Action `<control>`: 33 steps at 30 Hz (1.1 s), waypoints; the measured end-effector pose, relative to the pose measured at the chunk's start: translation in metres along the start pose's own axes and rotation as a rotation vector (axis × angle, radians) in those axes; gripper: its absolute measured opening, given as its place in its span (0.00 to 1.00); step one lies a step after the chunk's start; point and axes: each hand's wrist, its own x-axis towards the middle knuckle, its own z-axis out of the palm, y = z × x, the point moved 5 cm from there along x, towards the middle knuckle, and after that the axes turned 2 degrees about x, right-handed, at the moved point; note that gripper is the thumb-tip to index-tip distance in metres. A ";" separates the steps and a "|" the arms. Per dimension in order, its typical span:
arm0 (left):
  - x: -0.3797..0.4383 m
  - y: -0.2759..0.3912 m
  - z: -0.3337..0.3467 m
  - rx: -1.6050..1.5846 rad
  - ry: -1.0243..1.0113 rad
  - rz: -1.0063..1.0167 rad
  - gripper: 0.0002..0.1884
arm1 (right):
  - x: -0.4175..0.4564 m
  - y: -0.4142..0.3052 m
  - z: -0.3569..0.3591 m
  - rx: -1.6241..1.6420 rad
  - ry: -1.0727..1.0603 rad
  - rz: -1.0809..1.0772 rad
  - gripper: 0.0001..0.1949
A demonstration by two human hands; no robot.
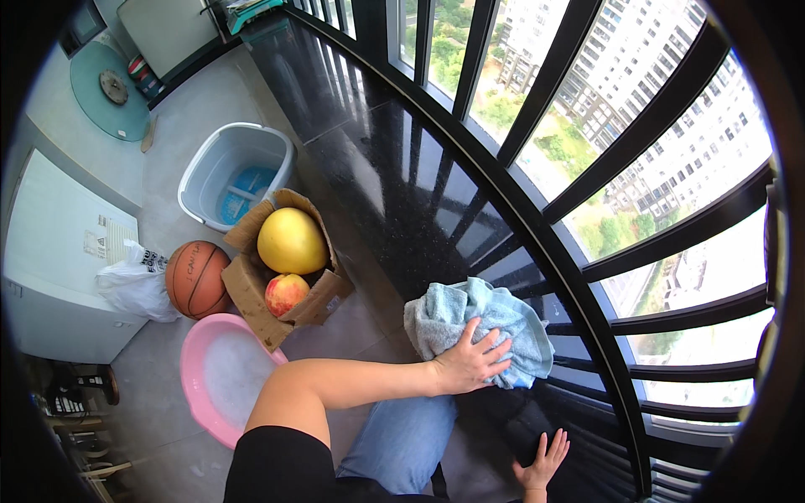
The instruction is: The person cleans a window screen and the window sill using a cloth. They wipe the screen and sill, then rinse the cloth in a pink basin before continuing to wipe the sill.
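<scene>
My left hand presses down on a bunched light-blue terry towel, fingers spread over its folds. Beneath the towel is a glossy black stone window ledge, which mirrors the window bars. At the lower right, my right hand rests apart from the towel, near the dark ledge surface, with fingers spread and nothing in it. My left arm reaches across above my jeans-clad knee. The towel's underside and my left palm are hidden.
Left of me stand a pink basin of sudsy water, a cardboard box holding a pomelo and a peach-like fruit, a basketball, a grey plastic tub and a white plastic bag. Black window bars line the right.
</scene>
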 end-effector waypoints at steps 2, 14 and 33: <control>0.000 -0.024 0.010 0.025 -0.002 -0.044 0.20 | -0.002 0.001 0.001 -0.002 0.012 0.011 0.44; 0.007 -0.349 -0.091 0.580 -0.012 -0.906 0.16 | 0.010 0.001 -0.005 0.069 0.025 0.015 0.43; 0.079 -0.171 0.048 0.182 -0.177 -0.359 0.20 | -0.022 0.017 -0.005 0.229 0.045 0.061 0.45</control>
